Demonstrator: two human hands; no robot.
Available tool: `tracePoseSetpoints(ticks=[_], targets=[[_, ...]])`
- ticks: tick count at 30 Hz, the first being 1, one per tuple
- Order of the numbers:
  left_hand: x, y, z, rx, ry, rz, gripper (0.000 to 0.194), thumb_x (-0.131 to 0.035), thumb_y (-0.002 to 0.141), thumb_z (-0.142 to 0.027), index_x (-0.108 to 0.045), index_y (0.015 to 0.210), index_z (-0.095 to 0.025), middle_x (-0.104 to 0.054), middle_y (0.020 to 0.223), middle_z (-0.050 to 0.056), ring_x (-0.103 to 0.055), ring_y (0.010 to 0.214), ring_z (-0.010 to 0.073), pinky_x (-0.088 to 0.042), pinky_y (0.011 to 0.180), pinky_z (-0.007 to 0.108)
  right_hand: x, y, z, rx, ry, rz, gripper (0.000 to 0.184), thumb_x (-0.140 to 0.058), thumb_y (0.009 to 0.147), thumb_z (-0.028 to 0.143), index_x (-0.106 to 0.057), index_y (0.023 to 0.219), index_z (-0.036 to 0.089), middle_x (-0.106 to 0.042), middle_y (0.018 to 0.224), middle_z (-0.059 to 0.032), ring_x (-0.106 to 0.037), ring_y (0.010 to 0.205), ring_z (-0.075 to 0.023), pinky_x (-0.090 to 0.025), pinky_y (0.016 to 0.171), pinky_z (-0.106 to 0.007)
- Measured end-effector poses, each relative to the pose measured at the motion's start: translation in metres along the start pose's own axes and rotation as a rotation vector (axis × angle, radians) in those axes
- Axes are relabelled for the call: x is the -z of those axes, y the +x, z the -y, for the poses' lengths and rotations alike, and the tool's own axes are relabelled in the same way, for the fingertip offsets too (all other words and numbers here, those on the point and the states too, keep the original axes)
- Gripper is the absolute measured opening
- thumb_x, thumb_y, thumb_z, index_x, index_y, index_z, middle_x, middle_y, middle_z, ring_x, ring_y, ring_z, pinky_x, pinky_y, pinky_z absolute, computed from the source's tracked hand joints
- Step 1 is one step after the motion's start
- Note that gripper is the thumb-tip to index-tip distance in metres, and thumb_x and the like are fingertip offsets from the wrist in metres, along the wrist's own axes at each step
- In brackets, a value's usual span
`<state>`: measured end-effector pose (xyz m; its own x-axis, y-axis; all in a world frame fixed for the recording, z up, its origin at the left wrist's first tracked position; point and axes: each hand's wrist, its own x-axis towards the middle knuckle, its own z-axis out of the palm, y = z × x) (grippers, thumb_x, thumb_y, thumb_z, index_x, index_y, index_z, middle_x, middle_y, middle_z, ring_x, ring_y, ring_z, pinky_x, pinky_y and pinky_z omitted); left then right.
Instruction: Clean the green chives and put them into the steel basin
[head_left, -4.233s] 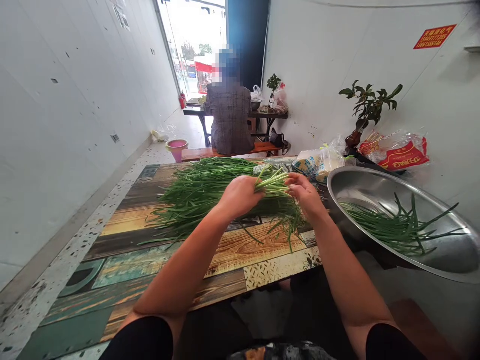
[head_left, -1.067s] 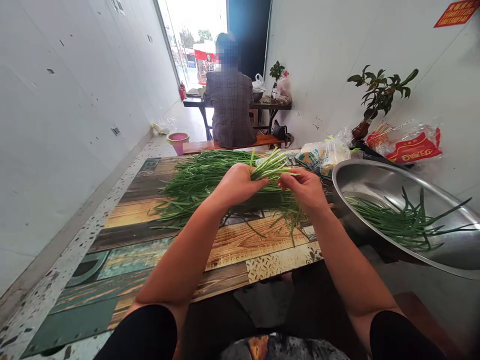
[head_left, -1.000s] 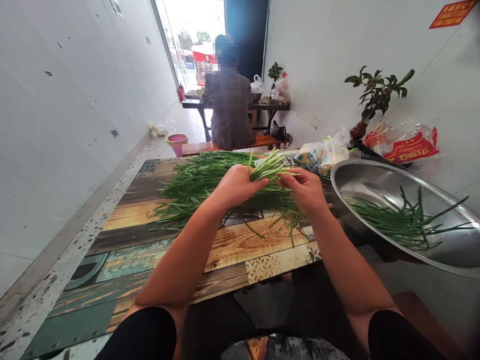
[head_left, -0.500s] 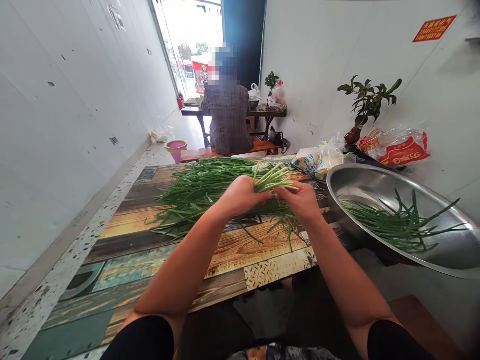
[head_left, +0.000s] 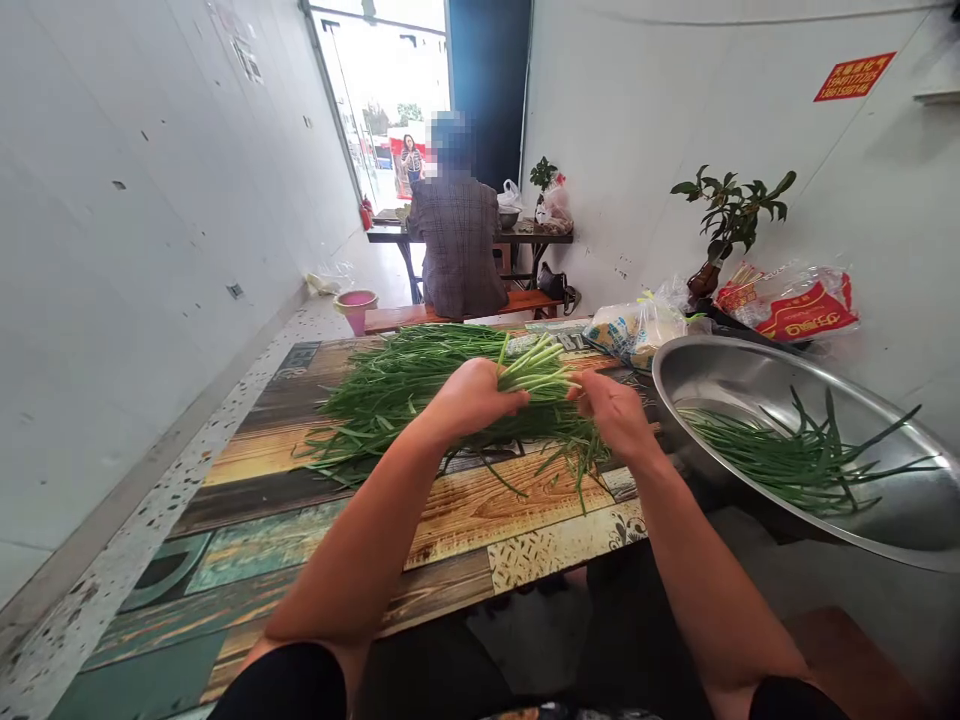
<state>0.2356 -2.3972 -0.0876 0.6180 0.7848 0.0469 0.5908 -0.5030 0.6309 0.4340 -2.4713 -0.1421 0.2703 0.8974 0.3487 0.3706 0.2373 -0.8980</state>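
My left hand (head_left: pixel 480 388) is wrapped round a bunch of chives (head_left: pixel 538 366), whose pale stem ends point right and slightly up. At those ends is my right hand (head_left: pixel 609 405), its thumb and fingers pinched together. Whatever lies between its fingertips is too small to make out. Behind and left of my left hand, a large heap of green chives (head_left: pixel 397 375) covers part of the wood-patterned table (head_left: pixel 480 500). Loose trimmings (head_left: pixel 583 455) lie below my right hand. More chives (head_left: pixel 795 455) rest inside the big steel basin (head_left: pixel 679 375) on the right.
Plastic bags (head_left: pixel 637 325) lie behind the basin, with a potted plant (head_left: pixel 724 225) and red packaging (head_left: pixel 806 305) near the wall. Ahead, a person (head_left: pixel 459 240) sits facing away on a bench (head_left: pixel 525 298) at another table. A pink bucket (head_left: pixel 355 312) stands on the floor.
My right hand has shifted slightly right and down along the stem ends, away from my left. My left hand still grips the bunch. The camera view has tilted a little.
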Motion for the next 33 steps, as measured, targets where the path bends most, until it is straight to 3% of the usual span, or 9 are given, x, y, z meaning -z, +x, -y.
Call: tracePoseSetpoints(ticks=[5,8,11,14,17,19,21,25,33], targets=[[-0.005,-0.001,-0.002,-0.033,0.025,0.053,0.030,-0.058,0.072,-0.039,-0.055,0.052,-0.017,-0.047,0.047,-0.003,-0.039,0.047,0.0093,-0.028,0.050,0.026,-0.009,-0.006,0.007,0.119,-0.044,0.213,0.041,-0.045,0.089,0.049,-0.063,0.070,0.018,-0.056,0.063,0.0007,-0.050,0.056,-0.0103,-0.040,0.054,-0.024],[-0.005,-0.003,-0.002,-0.045,0.006,0.102,0.029,-0.058,0.072,-0.038,-0.056,0.052,-0.017,-0.048,0.047,-0.004,-0.040,0.047,0.0092,-0.028,0.049,0.026,-0.002,-0.007,0.006,0.136,-0.068,0.312,0.034,-0.056,0.084,0.047,-0.066,0.070,0.017,-0.056,0.062,0.0012,-0.049,0.055,-0.0100,-0.038,0.052,-0.023],[-0.001,-0.005,-0.001,-0.074,0.019,0.170,0.027,-0.060,0.071,-0.037,-0.057,0.053,-0.017,-0.050,0.048,-0.004,-0.041,0.047,0.0087,-0.028,0.049,0.025,0.012,-0.002,0.001,0.062,0.008,0.134,0.032,-0.067,0.074,0.048,-0.066,0.066,0.017,-0.053,0.054,0.0026,-0.043,0.050,-0.0090,-0.033,0.047,-0.023],[0.007,-0.007,0.000,-0.048,0.032,0.058,0.029,-0.060,0.072,-0.038,-0.059,0.053,-0.016,-0.050,0.049,-0.003,-0.042,0.048,0.0087,-0.029,0.051,0.025,0.025,0.008,-0.011,-0.080,0.159,-0.115,0.036,-0.069,0.070,0.053,-0.065,0.065,0.017,-0.051,0.050,0.0033,-0.039,0.044,-0.0081,-0.030,0.043,-0.023],[0.014,-0.009,0.000,-0.041,-0.030,-0.121,0.030,-0.055,0.079,-0.036,-0.065,0.060,-0.015,-0.056,0.057,0.000,-0.047,0.056,0.0103,-0.033,0.056,0.026,0.024,0.013,-0.029,-0.173,0.028,-0.062,0.049,-0.055,0.079,0.059,-0.064,0.058,0.017,-0.051,0.047,0.0003,-0.042,0.043,-0.0099,-0.032,0.044,-0.025],[0.017,-0.011,-0.002,-0.072,-0.058,-0.180,0.030,-0.053,0.082,-0.034,-0.067,0.064,-0.016,-0.059,0.062,0.001,-0.051,0.061,0.0117,-0.035,0.059,0.027,0.016,0.013,-0.042,-0.084,-0.197,-0.018,0.049,-0.049,0.085,0.056,-0.068,0.063,0.016,-0.058,0.055,-0.0028,-0.049,0.051,-0.0129,-0.038,0.051,-0.027],[0.017,-0.012,-0.002,-0.093,-0.062,-0.224,0.030,-0.053,0.083,-0.034,-0.067,0.064,-0.016,-0.060,0.064,0.002,-0.053,0.065,0.0128,-0.036,0.061,0.027,0.006,0.013,-0.054,0.098,-0.450,-0.028,0.033,-0.054,0.086,0.044,-0.072,0.078,0.017,-0.064,0.072,-0.0055,-0.055,0.067,-0.0170,-0.043,0.064,-0.030],[0.017,-0.013,-0.001,-0.081,-0.128,-0.263,0.024,-0.053,0.084,-0.033,-0.065,0.072,-0.017,-0.061,0.066,0.002,-0.053,0.062,0.0121,-0.037,0.058,0.027,-0.003,0.013,-0.066,0.266,-0.798,-0.015,0.016,-0.059,0.082,0.023,-0.072,0.089,0.018,-0.063,0.089,-0.0106,-0.053,0.086,-0.0237,-0.042,0.077,-0.036],[0.023,-0.014,-0.002,-0.119,0.034,-0.376,0.016,-0.060,0.079,-0.033,-0.065,0.075,-0.018,-0.058,0.068,0.001,-0.051,0.068,0.0140,-0.035,0.064,0.029,0.006,0.014,-0.047,0.393,-0.727,-0.020,0.020,-0.050,0.089,0.024,-0.069,0.089,0.018,-0.067,0.090,-0.0093,-0.055,0.088,-0.0233,-0.042,0.081,-0.036]])
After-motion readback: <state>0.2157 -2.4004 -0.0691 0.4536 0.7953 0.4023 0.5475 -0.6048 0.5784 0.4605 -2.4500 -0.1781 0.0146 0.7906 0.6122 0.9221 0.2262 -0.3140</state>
